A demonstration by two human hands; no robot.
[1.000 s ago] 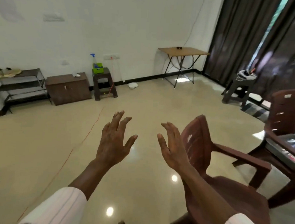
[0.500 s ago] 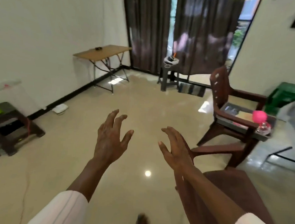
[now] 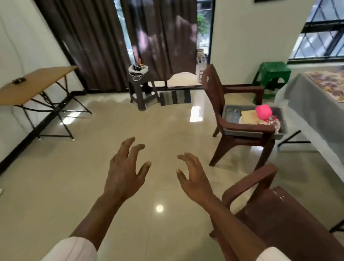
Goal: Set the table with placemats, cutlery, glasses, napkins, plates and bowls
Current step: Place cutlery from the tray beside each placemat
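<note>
Nearest: white sleeves at bottom edge, both forearms stretched fwd over bare floor. Left hand (image 3: 126, 171) and right hand (image 3: 194, 176) empty, fingers spread & slightly curled, palms down, touching nothing. Likely held out that way just to stay in camera view while walking, ready to reach.

Just right of the right arm: brown chair (image 3: 281, 224), seat bare, arm curving up beside the wrist.

Mid-room, right: second brown chair (image 3: 218, 89) w/ grey tub (image 3: 281, 127) sitting on its seat. Tub holds the setting items: a pink round thing (image 3: 263, 112), a tan flat piece, clear glassware at left end, some shiny bits at right; exact pieces too small to tell. Prob parked on the chair so it's within reach of the table.

Right edge: table (image 3: 306, 100) under grey cloth, one patterned placemat (image 3: 334, 86) on it. Rest of the setting not yet laid, judging by this.

Far: folding table at left, dark stool by curtains, green stool by the wall.

No readable brands/labels/writing anywhere.
</note>
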